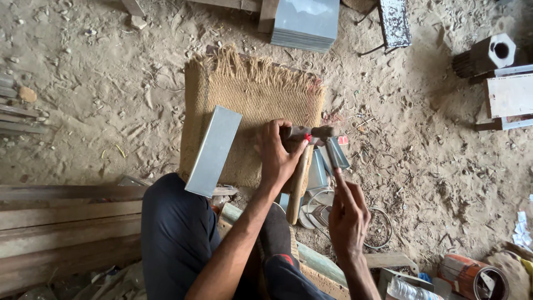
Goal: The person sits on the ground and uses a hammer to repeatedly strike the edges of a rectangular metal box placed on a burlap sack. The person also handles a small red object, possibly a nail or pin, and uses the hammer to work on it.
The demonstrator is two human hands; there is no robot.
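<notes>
Hammer (304, 145), one only, lies at the centre of the view, its head at about 1 o'clock from the left hand (277, 155) and its wooden handle running down toward 6 o'clock over the edge of the single burlap mat (250, 100) spread on the dirt floor (100, 100). The left hand is closed around the hammer just under the head. The right hand (347, 214) pinches one small bent metal strip (335, 155) between thumb and fingers, holding it up against the hammer head. One flat grey metal sheet (214, 150) rests tilted at 9 o'clock of the hands, leaning on the person's knee. At 12 o'clock sits one stack of grey sheets (305, 22); how many sheets it holds cannot be told. At 2 o'clock stands one hexagonal block with a hole (488, 55). A wire ring (380, 228) lies at 4 o'clock. As a judgement: the fingertips sit very near the hammer head, so a slip could pinch or strike them; the thin strip's edges could cut the bare hand; the leaning sheet could slide off the knee if the leg shifts.
</notes>
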